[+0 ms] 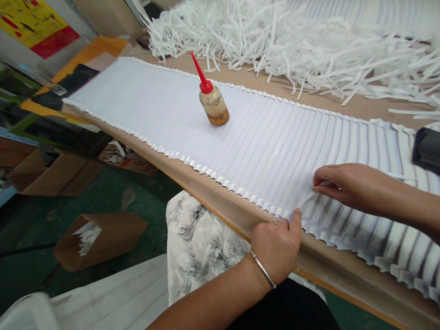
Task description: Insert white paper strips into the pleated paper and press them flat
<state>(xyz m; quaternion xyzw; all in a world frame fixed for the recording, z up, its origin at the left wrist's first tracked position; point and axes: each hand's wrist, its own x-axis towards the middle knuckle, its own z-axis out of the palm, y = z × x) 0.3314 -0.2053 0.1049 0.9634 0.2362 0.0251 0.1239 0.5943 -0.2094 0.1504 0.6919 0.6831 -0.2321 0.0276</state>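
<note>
A long stack of overlapping white sheets (pixel 154 105) lies fanned along the bench, its near edge notched with small folded tabs. My left hand (pixel 278 247), with a ring and a silver bangle, presses its index fingertip on that near edge; the other fingers curl under, partly hidden. Just to the right, my right hand (pixel 337 185) pinches the end of a narrow white strip (pixel 307 199) that slants down to the left fingertip. Glossy wet-looking marks show on the sheets left of the right hand. A squeeze bottle (pixel 215 107) with a red nozzle stands upright on the stack.
Loose white strips (pixel 240 36) heap along the far side of the brown-covered bench (pixel 237 201). A black object (pixel 426 149) sits at the right edge. Cardboard boxes (pixel 113 238) stand on the green floor at left. A patterned cloth (pixel 195 247) hangs below the bench.
</note>
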